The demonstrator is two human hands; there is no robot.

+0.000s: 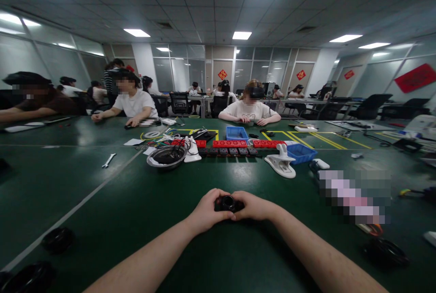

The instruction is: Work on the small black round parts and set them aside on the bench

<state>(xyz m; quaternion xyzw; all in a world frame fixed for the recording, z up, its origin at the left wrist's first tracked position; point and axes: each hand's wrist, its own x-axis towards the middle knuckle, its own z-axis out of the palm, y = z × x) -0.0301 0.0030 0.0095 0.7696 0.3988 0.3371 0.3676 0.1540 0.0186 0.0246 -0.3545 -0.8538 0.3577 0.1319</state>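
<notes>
At the far left of the frame, above mid-height, a person in a dark top [52, 97] sits at your green table [143, 202]. In the lower left lies a black ring [58, 239], with a second ring [32, 278] near the corner, partly cut off by the bottom edge. Farther up and right, you have a wrench [109, 161] lying flat, and beyond it a person in a white top [135, 102] leans on the table. Left of centre stands a metal bowl [152, 159] with dark cable in it, a white stand [193, 154] just beside it.

Below the centre of the frame, your left hand [207, 209] pinches the near part [227, 202], black with a round opening, its thumb along the near side and its fingers curled behind. Your right hand [254, 206] grips the other side the same way, and your thumb tips meet in front.

Above them runs a row of red sockets [230, 143], with a blue bin [237, 133] behind. To the right come a white clip [284, 170] and a second bin [301, 152]; at lower right lies a black coil [384, 253].
</notes>
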